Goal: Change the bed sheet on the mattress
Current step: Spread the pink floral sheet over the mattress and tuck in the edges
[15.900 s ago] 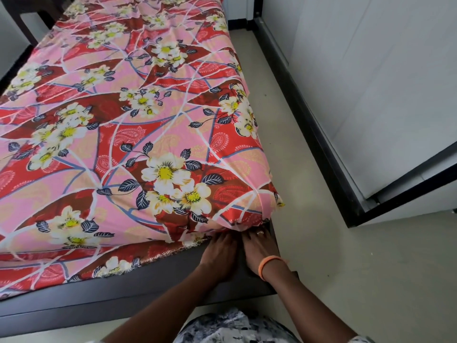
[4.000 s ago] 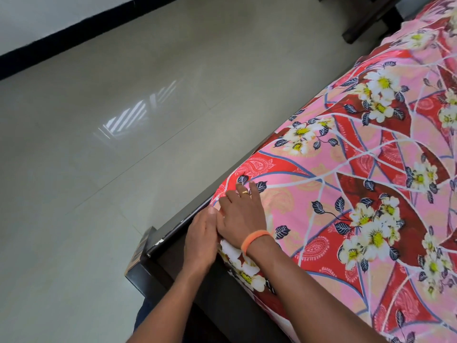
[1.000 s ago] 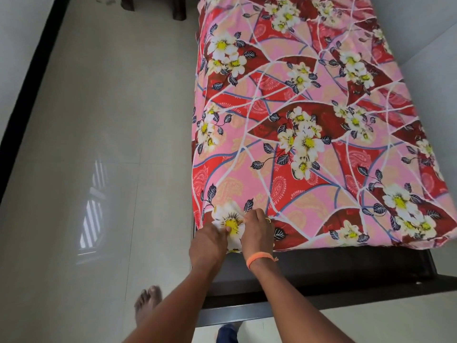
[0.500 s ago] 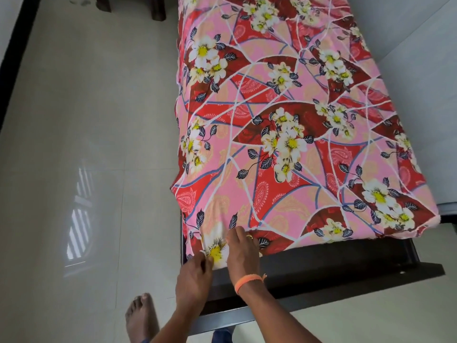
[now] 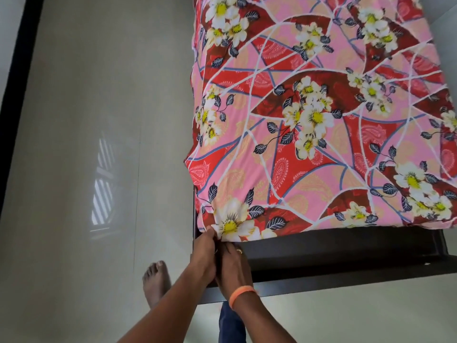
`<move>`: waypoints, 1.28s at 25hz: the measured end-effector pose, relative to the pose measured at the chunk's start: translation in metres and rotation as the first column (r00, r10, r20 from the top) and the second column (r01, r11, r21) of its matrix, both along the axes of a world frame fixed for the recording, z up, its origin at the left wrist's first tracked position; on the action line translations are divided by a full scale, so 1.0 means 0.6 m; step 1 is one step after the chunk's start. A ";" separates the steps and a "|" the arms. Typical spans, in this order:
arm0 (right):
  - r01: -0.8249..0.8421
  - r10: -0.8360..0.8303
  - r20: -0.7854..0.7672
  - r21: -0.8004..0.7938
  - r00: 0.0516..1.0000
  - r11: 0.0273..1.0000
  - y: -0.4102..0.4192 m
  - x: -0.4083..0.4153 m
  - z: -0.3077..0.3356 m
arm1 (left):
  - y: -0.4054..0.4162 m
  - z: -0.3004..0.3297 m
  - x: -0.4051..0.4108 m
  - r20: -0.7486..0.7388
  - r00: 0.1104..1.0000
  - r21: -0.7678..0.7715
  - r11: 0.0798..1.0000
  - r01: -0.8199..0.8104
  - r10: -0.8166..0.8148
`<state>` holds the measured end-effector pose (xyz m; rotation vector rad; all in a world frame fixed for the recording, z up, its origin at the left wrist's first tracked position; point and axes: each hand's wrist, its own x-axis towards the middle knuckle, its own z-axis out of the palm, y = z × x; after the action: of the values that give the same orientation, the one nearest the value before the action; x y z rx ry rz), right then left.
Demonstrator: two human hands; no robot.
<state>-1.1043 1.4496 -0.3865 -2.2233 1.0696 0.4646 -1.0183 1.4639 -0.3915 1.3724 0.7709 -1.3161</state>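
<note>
A pink and red bed sheet (image 5: 321,134) with white flowers lies stretched over the mattress. Its lower edge hangs over the dark bed frame (image 5: 346,258). Both hands are at the near left corner, pressed side by side below the sheet's edge. My left hand (image 5: 203,253) pinches the sheet's corner edge by a large white flower. My right hand (image 5: 233,264), with an orange wristband and a ring, reaches up with straight fingers under the sheet's edge against the frame. Its fingertips are hidden.
Glossy pale floor tiles (image 5: 86,169) spread to the left of the bed, with a black skirting line (image 5: 14,95) at the far left. My bare foot (image 5: 155,283) stands on the floor beside the frame's corner. A grey wall (image 5: 445,26) runs along the bed's right side.
Both hands slid down from the top of the sheet's corner to its lower edge at the frame. The view moved closer to the corner.
</note>
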 end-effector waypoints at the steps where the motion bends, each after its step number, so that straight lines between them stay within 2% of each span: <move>1: -0.024 0.025 -0.046 0.025 0.999 0.999 -0.002 0.005 -0.010 | -0.003 -0.011 0.001 -0.026 0.999 -0.032 0.999 -0.034 0.033; 5: -0.235 0.227 -0.113 -0.057 0.967 0.970 -0.024 0.024 -0.054 | -0.007 -0.047 0.030 -0.122 0.964 -0.150 0.956 -0.252 0.236; 7: -0.314 0.304 -0.148 -0.045 0.941 0.949 -0.030 0.024 -0.080 | -0.014 -0.065 0.044 -0.152 0.953 -0.173 0.943 -0.285 0.260; 11: -0.295 0.270 -0.195 -0.116 0.943 0.948 -0.008 0.018 -0.117 | -0.026 -0.078 0.044 -0.167 0.963 -0.150 0.960 -0.235 0.210; 16: -0.198 0.180 -0.098 -0.213 0.979 0.957 -0.013 0.026 -0.127 | -0.023 -0.069 0.041 -0.138 0.982 -0.098 0.984 -0.147 0.133; 18: -0.204 0.173 -0.174 -0.180 0.969 0.962 -0.019 0.037 -0.127 | -0.016 -0.078 0.041 -0.018 0.994 0.061 0.993 -0.105 0.106; 20: -0.220 0.193 -0.294 -0.061 0.936 0.974 -0.035 0.052 -0.128 | -0.023 -0.079 0.046 0.141 0.989 0.242 0.966 -0.087 0.054; 22: -0.156 0.157 -0.347 0.032 0.925 0.987 -0.051 0.055 -0.126 | -0.037 -0.075 0.051 0.170 0.982 0.216 0.970 -0.115 0.079; 24: -0.098 0.119 -0.290 0.086 0.950 0.991 -0.049 0.043 -0.123 | -0.042 -0.080 0.051 0.141 0.984 0.148 0.980 -0.130 0.109; 26: -0.164 0.169 -0.212 0.040 0.962 0.986 -0.040 0.040 -0.113 | -0.028 -0.080 0.038 0.096 0.982 0.018 0.986 -0.164 0.162; 27: -0.194 0.205 -0.221 0.071 0.953 0.978 -0.039 0.039 -0.104 | -0.021 -0.075 0.023 0.080 0.982 -0.003 0.985 -0.172 0.172; 28: -0.198 0.223 -0.225 0.128 0.949 0.972 -0.041 0.035 -0.090 | -0.016 -0.065 0.003 0.100 0.989 0.073 0.991 -0.116 0.108; 30: -0.163 0.206 -0.226 0.194 0.952 0.967 -0.058 0.011 -0.051 | -0.009 -0.034 -0.043 0.219 0.957 0.363 0.926 0.099 -0.188; 31: -0.126 0.155 -0.205 0.149 0.966 0.981 -0.071 -0.012 -0.031 | -0.010 -0.017 -0.065 0.272 0.885 0.457 0.860 0.226 -0.377; 32: -0.049 0.060 -0.174 0.065 0.983 0.997 -0.090 -0.048 -0.011 | -0.018 0.005 -0.094 0.348 0.753 0.489 0.793 0.363 -0.559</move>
<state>-1.1330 1.3957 -0.3928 -2.1942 1.0705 0.7198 -1.0750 1.4531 -0.3886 2.2352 0.3514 -1.1352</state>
